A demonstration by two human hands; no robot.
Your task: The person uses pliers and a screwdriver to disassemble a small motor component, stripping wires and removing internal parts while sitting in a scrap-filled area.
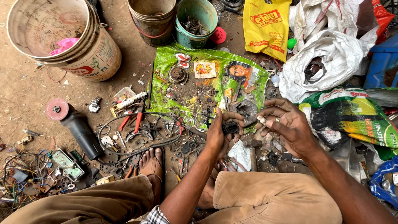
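Just then my left hand [219, 132] cupped a small dark round part [230, 127], fingers curled around its rim so its open face looked up and a little to the right. My right hand [286, 126] hovered just beside it, slightly higher, pinching a small pale piece [261, 120] between thumb and forefinger, the other fingers spread loose. That piece lay to the right of the round part, near but not touching, its short length pointing leftward toward the opening. Below both hands spread the green plastic sheet [166, 62] littered with metal scraps, and a hammer [252, 145] lay near my knee.
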